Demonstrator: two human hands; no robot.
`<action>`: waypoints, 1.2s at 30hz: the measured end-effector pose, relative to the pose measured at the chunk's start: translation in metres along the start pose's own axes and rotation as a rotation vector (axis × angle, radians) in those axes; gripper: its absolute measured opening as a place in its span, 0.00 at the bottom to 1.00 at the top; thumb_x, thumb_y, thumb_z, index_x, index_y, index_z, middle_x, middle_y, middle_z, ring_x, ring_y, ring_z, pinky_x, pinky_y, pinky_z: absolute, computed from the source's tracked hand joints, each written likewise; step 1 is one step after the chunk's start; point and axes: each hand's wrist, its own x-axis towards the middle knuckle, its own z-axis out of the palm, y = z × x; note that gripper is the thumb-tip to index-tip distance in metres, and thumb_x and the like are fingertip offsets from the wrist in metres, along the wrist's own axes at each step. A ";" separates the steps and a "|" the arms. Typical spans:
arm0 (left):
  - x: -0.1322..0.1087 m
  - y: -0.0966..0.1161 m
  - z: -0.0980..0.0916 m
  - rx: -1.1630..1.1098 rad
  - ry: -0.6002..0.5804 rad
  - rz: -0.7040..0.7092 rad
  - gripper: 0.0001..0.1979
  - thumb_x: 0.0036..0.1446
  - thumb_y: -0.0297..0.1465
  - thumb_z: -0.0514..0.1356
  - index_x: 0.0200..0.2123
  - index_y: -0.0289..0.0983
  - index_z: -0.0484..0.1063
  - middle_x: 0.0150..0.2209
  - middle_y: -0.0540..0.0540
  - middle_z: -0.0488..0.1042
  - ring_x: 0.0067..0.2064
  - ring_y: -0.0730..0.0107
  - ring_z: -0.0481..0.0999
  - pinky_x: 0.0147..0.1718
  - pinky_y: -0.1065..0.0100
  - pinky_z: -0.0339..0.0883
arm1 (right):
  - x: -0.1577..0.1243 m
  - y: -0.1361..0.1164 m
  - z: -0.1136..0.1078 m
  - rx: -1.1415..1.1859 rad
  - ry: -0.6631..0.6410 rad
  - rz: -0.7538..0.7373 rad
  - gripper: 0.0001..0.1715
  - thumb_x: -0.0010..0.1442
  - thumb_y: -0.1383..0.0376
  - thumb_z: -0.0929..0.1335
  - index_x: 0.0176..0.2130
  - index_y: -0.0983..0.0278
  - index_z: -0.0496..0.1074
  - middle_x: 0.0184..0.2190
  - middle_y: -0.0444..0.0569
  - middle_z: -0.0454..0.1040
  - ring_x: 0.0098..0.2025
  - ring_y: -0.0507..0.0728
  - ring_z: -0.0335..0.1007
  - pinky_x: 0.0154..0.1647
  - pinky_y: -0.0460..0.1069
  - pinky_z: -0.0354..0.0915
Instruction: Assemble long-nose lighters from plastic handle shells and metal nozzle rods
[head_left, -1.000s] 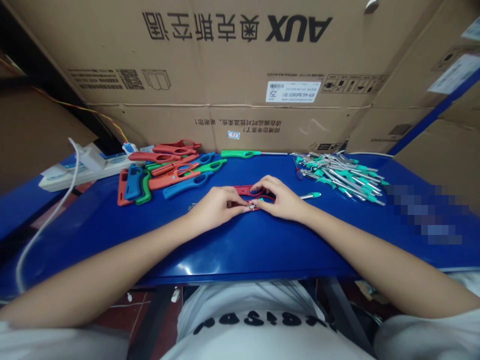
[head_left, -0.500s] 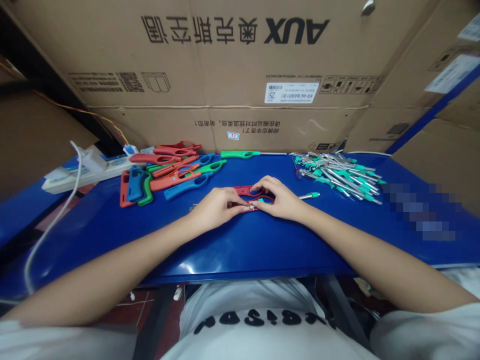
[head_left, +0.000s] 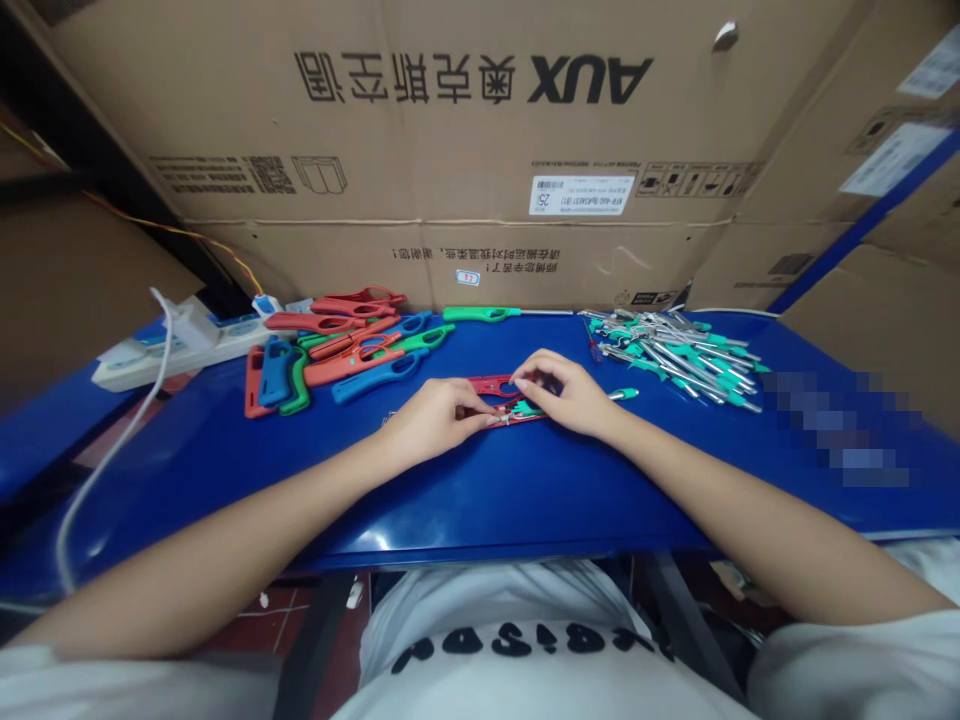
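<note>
My left hand (head_left: pixel 435 415) pinches the left end of a red lighter handle shell (head_left: pixel 517 418), thumb and fingers closed on it. A turquoise part (head_left: pixel 527 408) and a small metal piece lie in this shell. Just behind it on the table is another red shell half (head_left: pixel 489 385) with a trigger loop. Over both hovers my right hand (head_left: pixel 571 395), its thumb and forefinger drawn together near the rear shell; anything between them is too small to make out. A metal rod with a turquoise end (head_left: pixel 624 394) sticks out to the right of my right hand.
Red, blue and green lighter handles (head_left: pixel 352 345) are piled at the left. Metal lighter rods with turquoise parts (head_left: pixel 675 355) form a heap at the right. A green lighter (head_left: pixel 480 313) and a screwdriver (head_left: pixel 596 350) lie at the back, before a cardboard box (head_left: pixel 420 190).
My right hand has lifted slightly off the front shell, baring more of its turquoise part. The left hand keeps its pinch. The view has shifted slightly.
</note>
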 end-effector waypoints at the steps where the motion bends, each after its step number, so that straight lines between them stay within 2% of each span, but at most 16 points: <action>1: 0.000 0.000 0.000 -0.002 -0.003 -0.001 0.09 0.61 0.34 0.65 0.43 0.41 0.84 0.36 0.45 0.80 0.37 0.66 0.77 0.37 0.68 0.66 | 0.001 0.000 -0.005 0.007 0.008 0.032 0.12 0.66 0.57 0.67 0.38 0.63 0.75 0.34 0.48 0.72 0.31 0.53 0.65 0.34 0.50 0.63; 4: 0.000 0.002 -0.001 -0.001 0.001 0.015 0.09 0.61 0.33 0.65 0.43 0.41 0.84 0.36 0.46 0.80 0.37 0.67 0.77 0.36 0.69 0.66 | 0.002 -0.002 -0.022 0.018 -0.114 0.094 0.13 0.64 0.56 0.68 0.38 0.63 0.74 0.28 0.44 0.69 0.25 0.51 0.60 0.28 0.48 0.59; 7: -0.001 0.004 -0.001 0.017 0.020 0.018 0.08 0.60 0.31 0.65 0.42 0.40 0.84 0.35 0.46 0.80 0.35 0.68 0.76 0.34 0.70 0.65 | 0.001 -0.005 -0.037 -0.042 -0.328 0.013 0.09 0.61 0.60 0.71 0.38 0.64 0.74 0.29 0.44 0.71 0.26 0.50 0.60 0.28 0.47 0.59; 10: -0.002 0.006 -0.001 0.029 0.021 0.018 0.07 0.60 0.31 0.65 0.41 0.38 0.84 0.34 0.46 0.80 0.33 0.70 0.75 0.32 0.70 0.65 | -0.002 -0.006 -0.041 -0.078 -0.424 -0.040 0.07 0.59 0.64 0.72 0.38 0.64 0.74 0.32 0.46 0.72 0.29 0.51 0.63 0.29 0.46 0.60; 15: -0.003 0.008 -0.001 0.076 0.022 0.043 0.07 0.61 0.32 0.64 0.40 0.38 0.82 0.36 0.46 0.79 0.35 0.68 0.76 0.34 0.69 0.67 | -0.003 -0.003 -0.037 -0.078 -0.441 -0.049 0.04 0.59 0.66 0.70 0.37 0.65 0.73 0.32 0.46 0.73 0.30 0.50 0.63 0.30 0.45 0.60; 20: -0.006 0.012 0.001 0.210 0.082 0.197 0.11 0.59 0.32 0.65 0.45 0.37 0.75 0.46 0.43 0.77 0.47 0.58 0.74 0.48 0.59 0.69 | -0.001 -0.002 -0.037 -0.061 -0.442 -0.020 0.05 0.59 0.65 0.71 0.37 0.65 0.74 0.32 0.46 0.73 0.29 0.50 0.62 0.31 0.45 0.60; 25: -0.008 0.012 0.008 0.256 -0.023 0.350 0.15 0.65 0.31 0.59 0.55 0.37 0.68 0.55 0.40 0.72 0.58 0.55 0.69 0.59 0.54 0.65 | -0.001 -0.003 -0.036 -0.049 -0.446 0.005 0.07 0.61 0.63 0.70 0.38 0.65 0.74 0.31 0.45 0.73 0.28 0.50 0.62 0.31 0.45 0.60; 30: -0.008 0.004 0.012 0.224 -0.035 0.363 0.14 0.68 0.25 0.53 0.55 0.36 0.69 0.54 0.41 0.74 0.58 0.60 0.71 0.58 0.59 0.67 | -0.003 -0.004 -0.035 -0.043 -0.462 0.041 0.08 0.62 0.62 0.70 0.39 0.65 0.74 0.30 0.45 0.73 0.27 0.50 0.62 0.29 0.45 0.59; 36: -0.006 0.002 0.011 0.218 -0.039 0.387 0.15 0.69 0.26 0.53 0.55 0.39 0.72 0.53 0.42 0.76 0.57 0.60 0.73 0.58 0.57 0.69 | -0.003 -0.003 -0.036 -0.044 -0.452 -0.057 0.06 0.61 0.65 0.69 0.39 0.66 0.75 0.35 0.48 0.74 0.30 0.50 0.64 0.31 0.45 0.60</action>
